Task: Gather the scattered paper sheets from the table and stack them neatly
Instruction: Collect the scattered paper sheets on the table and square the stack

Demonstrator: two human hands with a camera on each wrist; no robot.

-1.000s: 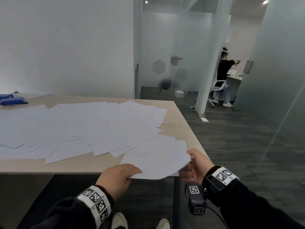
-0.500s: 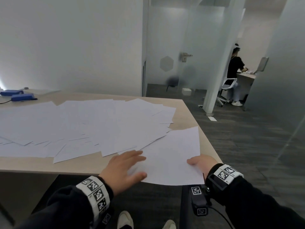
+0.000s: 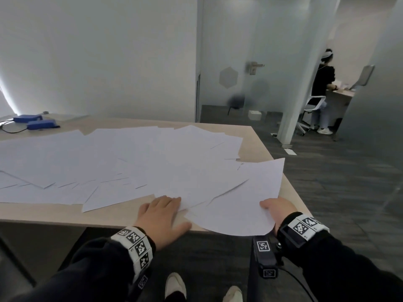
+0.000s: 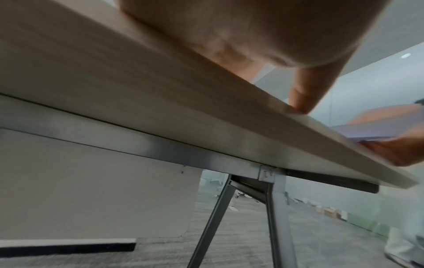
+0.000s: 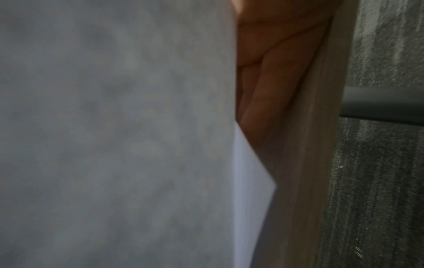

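Observation:
Many white paper sheets [image 3: 109,158] lie scattered and overlapping across the light wooden table [image 3: 257,140]. A few gathered sheets [image 3: 239,199] rest on the near right corner and overhang the front edge. My right hand [image 3: 277,210] grips their right edge, thumb on top and fingers beneath; in the right wrist view the sheets' underside [image 5: 114,127] fills the left, beside my fingers [image 5: 263,72]. My left hand [image 3: 162,216] lies flat on the table just left of them, its fingertips at the edge of a scattered sheet. Its thumb [image 4: 305,90] touches the table's front edge.
Two blue devices [image 3: 32,122] with a cable sit at the table's far left. A frosted glass door [image 3: 250,68] and a white pillar [image 3: 305,73] stand behind the table. A person [image 3: 322,83] sits at a desk at the back right. Dark carpet surrounds the table.
My left hand has let go of the gathered sheets and moved left, flat onto the table. My right hand has brought the sheets forward onto the table's near right corner.

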